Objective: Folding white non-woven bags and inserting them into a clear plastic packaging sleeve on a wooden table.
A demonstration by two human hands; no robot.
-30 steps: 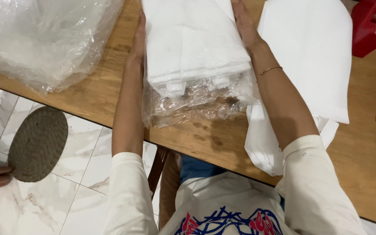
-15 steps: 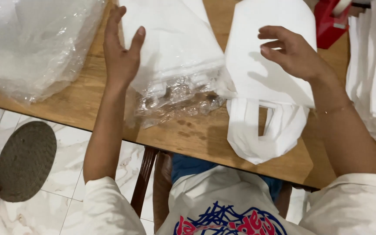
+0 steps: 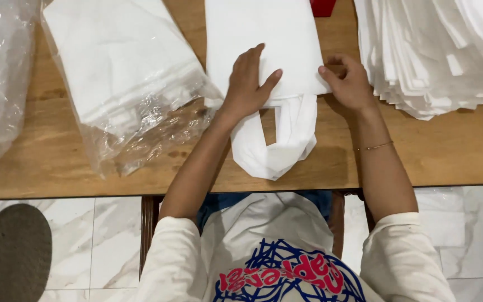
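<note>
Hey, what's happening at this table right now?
A seated person has both hands on a white bag lying flat on a wooden table. The left hand presses its lower edge; the right hand touches its corner. A plastic-wrapped pack lies to the left, a stack of bags to the right.

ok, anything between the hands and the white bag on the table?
Nothing visible. The left hand lies flat on the white bag, and the right hand touches its right edge. The plastic-wrapped pack and the stack lie off to the sides.
</note>
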